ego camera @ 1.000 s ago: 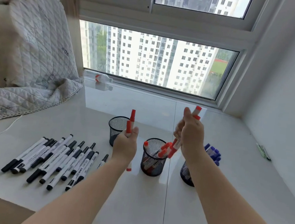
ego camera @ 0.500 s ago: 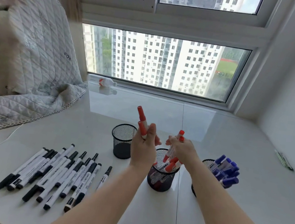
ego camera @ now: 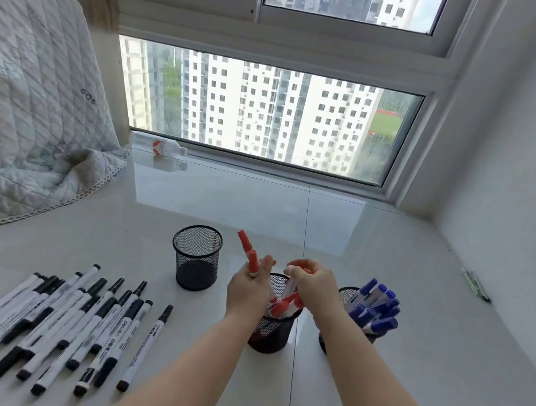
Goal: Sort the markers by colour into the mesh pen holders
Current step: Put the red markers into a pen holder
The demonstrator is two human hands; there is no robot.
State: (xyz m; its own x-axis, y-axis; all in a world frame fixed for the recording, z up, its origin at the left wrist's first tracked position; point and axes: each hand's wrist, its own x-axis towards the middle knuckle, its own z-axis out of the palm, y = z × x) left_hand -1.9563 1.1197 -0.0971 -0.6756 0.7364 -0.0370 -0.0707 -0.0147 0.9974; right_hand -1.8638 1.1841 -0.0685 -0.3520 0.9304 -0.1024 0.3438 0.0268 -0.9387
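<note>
Above the middle holder [ego camera: 270,335], red markers [ego camera: 249,255] in both hands [ego camera: 248,292].

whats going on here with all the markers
A person is sorting markers by colour into three mesh pen holders on a white surface. The left hand grips two red markers above the middle holder, which already holds red ones, while the right hand is at its rim among them. The right holder is packed with blue markers. The left holder looks empty, and the black markers lie unsorted on the surface.
</note>
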